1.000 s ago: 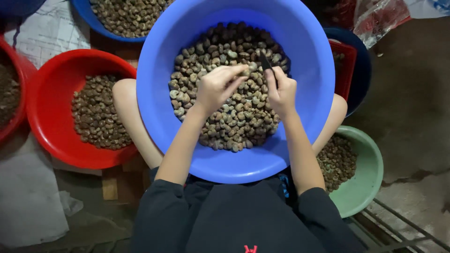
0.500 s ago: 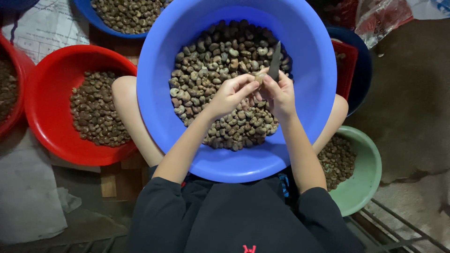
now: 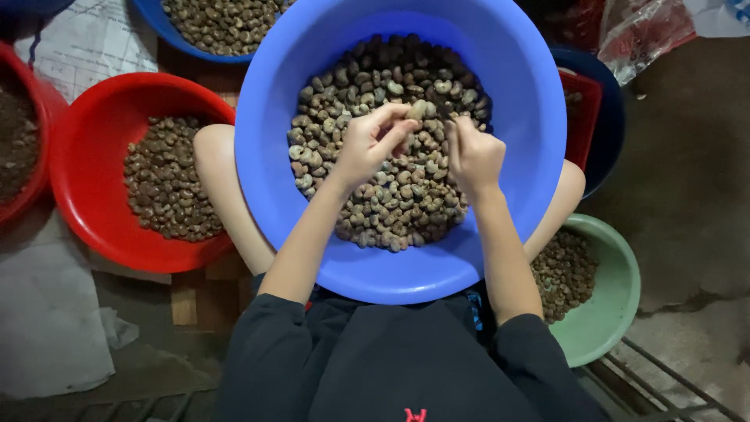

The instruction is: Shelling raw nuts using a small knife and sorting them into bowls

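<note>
A large blue basin (image 3: 266, 156) rests on my lap, filled with several brown-grey shelled nuts (image 3: 391, 203). Both hands meet above the heap. My left hand (image 3: 369, 144) pinches a single pale nut (image 3: 419, 109) between thumb and fingertips. Just to its right, my right hand (image 3: 473, 155) is closed around a small dark knife (image 3: 444, 112). Only the tip of the knife shows, right beside the pale nut. My black sleeves fill the bottom of the view.
A red basin (image 3: 86, 195) of darker nuts sits at my left knee, with another red basin (image 3: 35, 168) beyond it. A green bowl (image 3: 617, 312) of nuts is at lower right. A blue basin (image 3: 156, 23) is at top left. A dark blue bowl (image 3: 605, 133) holds a red container.
My left hand has lifted a nut from the heap and brought it up to the knife. The right hand has turned, so the blade, earlier sticking up, is now mostly hidden.
</note>
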